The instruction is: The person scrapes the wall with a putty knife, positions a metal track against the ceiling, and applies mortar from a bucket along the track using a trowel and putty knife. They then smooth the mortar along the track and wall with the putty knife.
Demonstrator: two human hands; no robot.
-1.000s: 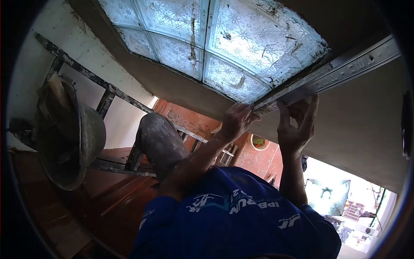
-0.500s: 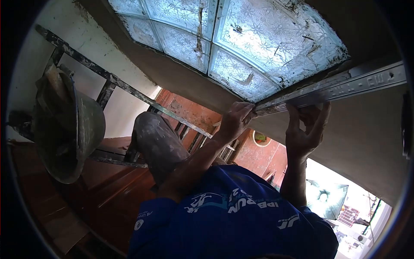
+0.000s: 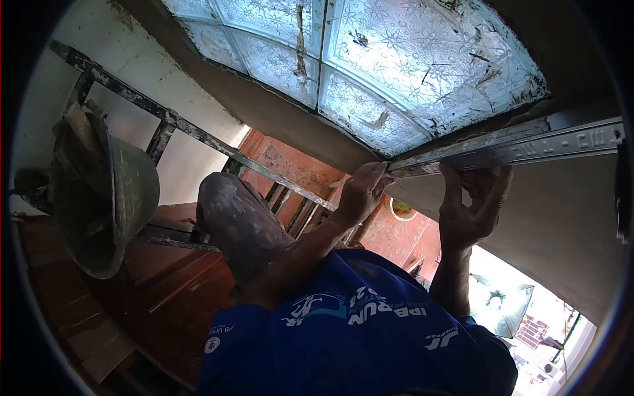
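Your left grip (image 3: pixel 362 193) pinches one end of a metal straightedge (image 3: pixel 561 146) set along the edge of the glass-block window (image 3: pixel 429 66), its long axis running rightward past your right hand (image 3: pixel 467 214), thumb and fingers parted at its lower edge, their hold unclear. Against a second earlier, the metal straightedge's far end sits lower in view.

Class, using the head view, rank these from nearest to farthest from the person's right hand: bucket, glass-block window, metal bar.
1. Metal bar: touching the right hand.
2. Glass-block window: just beyond the bar.
3. Bucket: far away, at the picture's left.
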